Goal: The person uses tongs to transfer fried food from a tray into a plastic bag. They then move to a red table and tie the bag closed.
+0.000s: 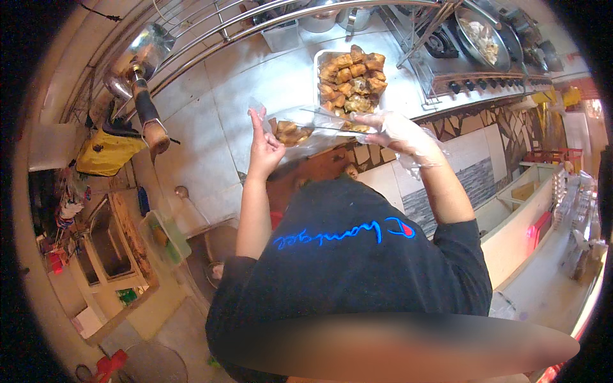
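Note:
My left hand holds the edge of a clear plastic bag, its fingers raised along the bag's side. Several browned fried chunks are inside the bag. A thin, clear plastic glove covers my right hand, which grips slim metal tongs. The tongs point left, their tips at the bag. Just beyond my right hand stands a white rectangular tray, heaped with golden-brown fried pieces. My right fingers hide part of the tray's near end.
A gas stove with a pan of food stands at the far right. Metal rack rails run along the counter's back. A blowtorch-like metal tool and yellow cloth hang at left. A green plastic container is lower left.

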